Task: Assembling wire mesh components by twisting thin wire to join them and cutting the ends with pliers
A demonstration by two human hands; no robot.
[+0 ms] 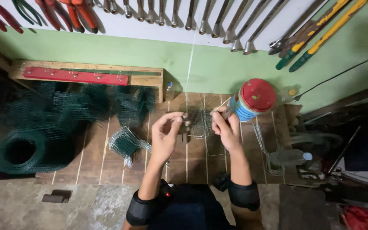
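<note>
The work in hand looks to be somewhere in the middle: a small panel of wire mesh (199,121) is held up over the wooden tabletop (94,157) between both hands, and it appears flat and only partly shaped, while one bent piece of green mesh (126,145) already lies on the boards to the left of the left forearm, which I take to be a finished or set-aside piece. Further left a large roll of green mesh (22,149) and a loose heap of the same stuff sit well apart from the hands, so plenty of material seems to remain. The left hand (165,134) has its thumb and forefinger pinched narrow on the left edge of the wire mesh, the other fingers (160,123) curled loosely above it. The right hand (226,127) grips the right edge of the same panel, its fingers closed; a thin stick-like piece pokes up from that grip, though whether it is wire or a tool I cannot tell. So the mesh sits directly between the two hands, touching both, just above the tabletop. A can with a red lid (254,100) stands just beside the right hand, and a clear plastic bottle (290,157) lies to the right, near bare wire frames.
</note>
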